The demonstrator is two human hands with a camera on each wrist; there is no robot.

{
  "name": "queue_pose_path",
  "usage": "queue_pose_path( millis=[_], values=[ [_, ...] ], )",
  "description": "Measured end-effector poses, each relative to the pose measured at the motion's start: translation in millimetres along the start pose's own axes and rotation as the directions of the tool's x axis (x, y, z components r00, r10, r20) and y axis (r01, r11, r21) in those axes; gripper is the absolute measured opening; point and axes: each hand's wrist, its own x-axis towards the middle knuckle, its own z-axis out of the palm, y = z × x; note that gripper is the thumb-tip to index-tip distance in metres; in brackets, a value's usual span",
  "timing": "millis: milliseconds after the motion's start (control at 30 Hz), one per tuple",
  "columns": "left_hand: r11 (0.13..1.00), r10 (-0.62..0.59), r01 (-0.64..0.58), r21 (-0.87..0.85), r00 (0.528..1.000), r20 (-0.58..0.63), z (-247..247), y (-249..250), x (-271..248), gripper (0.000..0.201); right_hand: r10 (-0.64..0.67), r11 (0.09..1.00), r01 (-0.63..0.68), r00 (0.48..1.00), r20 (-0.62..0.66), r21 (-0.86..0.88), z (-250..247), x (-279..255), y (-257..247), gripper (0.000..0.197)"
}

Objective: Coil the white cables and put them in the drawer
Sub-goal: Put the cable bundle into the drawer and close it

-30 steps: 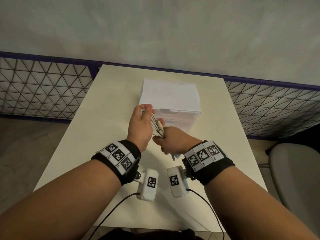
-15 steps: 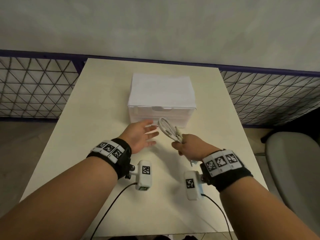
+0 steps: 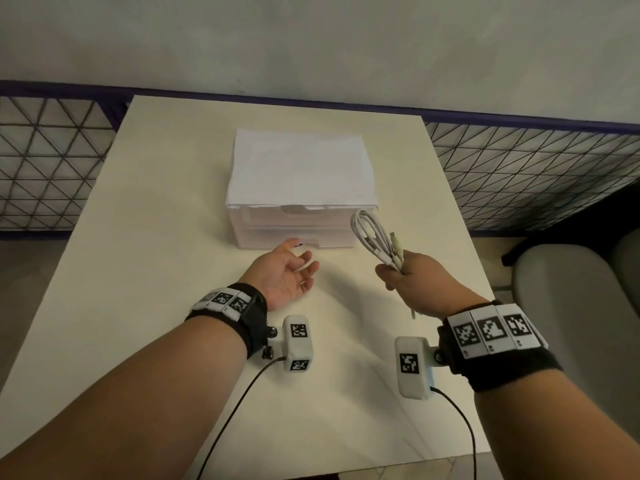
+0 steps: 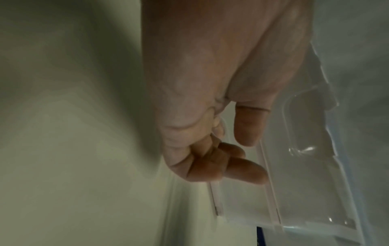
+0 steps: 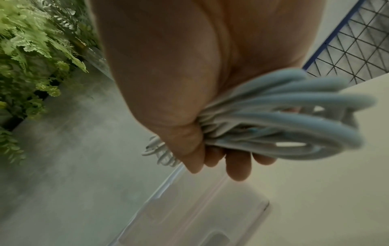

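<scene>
Above the bench [image 3: 166,258], just in front of the right corner of the drawer box [image 3: 301,188], the white cables [image 3: 375,237] stand as one bundle of long loops, gathered at the bottom in the right hand [image 3: 407,277]. That hand has its fingers [image 5: 238,168] and thumb curled round the waist of the bundle, with the loops fanning out on one side of the fist and shorter ends poking out on the other; a plug or two stands free near the top of the fist. Thin cord like this looks light and soft, but springy: judged from how the loops splay, they would open out and tangle as soon as the grip slackens, and the smooth jacket may let single strands slide. So the best hold is where it is now, across all the strands at the pinched middle, not on one loop or a plug. The left hand [image 3: 287,277] is apart from the cables, palm up with fingers loosely spread and holding nothing, its fingertips close to the lower front of the box; whether they touch it I cannot tell. Both drawer fronts look closed, so the drawer seems not yet pulled out. A grey chair [image 3: 575,306] stands off the right edge of the bench, and wire mesh panels [image 3: 52,161] line the wall behind.
</scene>
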Motion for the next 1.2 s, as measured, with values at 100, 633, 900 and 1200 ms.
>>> queue_pose_path(
  millis=[100, 633, 900, 1200],
  values=[
    [0.998, -0.002, 0.002, 0.067, 1.0, 0.005, -1, 0, -2, 0.058, -0.016, 1.0, 0.016, 1.0, -0.01, -0.019, -2, -1, 1, 0.026],
    [0.993, 0.047, -0.061, -0.096, 0.989, -0.14, 24, -14, 18, 0.008, -0.04, 0.999, 0.039, 0.998, -0.049, -0.028, -7, 3, -4, 0.031],
    [1.0, -0.001, 0.001, 0.004, 1.0, -0.024, 2, -42, -9, 0.018, -0.122, 0.949, 0.117, 0.993, 0.002, -0.293, 0, 24, -13, 0.029],
    [0.966, -0.114, 0.087, 0.242, 0.988, 0.101, -25, -64, -47, 0.043, -0.356, 0.585, 0.324, 0.926, 0.124, -0.744, 49, 68, -63, 0.037]
  ],
)
